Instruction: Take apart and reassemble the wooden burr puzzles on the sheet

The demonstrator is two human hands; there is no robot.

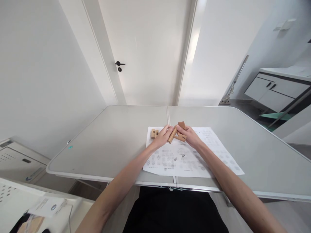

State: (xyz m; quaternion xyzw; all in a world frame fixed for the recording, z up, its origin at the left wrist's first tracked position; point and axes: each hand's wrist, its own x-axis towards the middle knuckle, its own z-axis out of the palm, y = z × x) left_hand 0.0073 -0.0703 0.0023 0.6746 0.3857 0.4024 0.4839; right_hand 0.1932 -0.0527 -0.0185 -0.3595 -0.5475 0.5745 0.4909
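Observation:
My left hand is closed around a light brown wooden block, which tilts down toward me. My right hand pinches wooden pieces against it: one end, a reddish-brown wooden piece, sticks up above the fingers, and a notched wooden bar extends below them. The pieces touch or cross between my two hands; whether they interlock, I cannot tell. Just left of my left hand, notched wooden blocks stand on a printed paper sheet, partly hidden by the hand.
The sheet lies on a grey folding table with a centre seam and metal rim. Behind the table is a white door with a black handle. A white cabinet stands at right, white perforated metal furniture at left.

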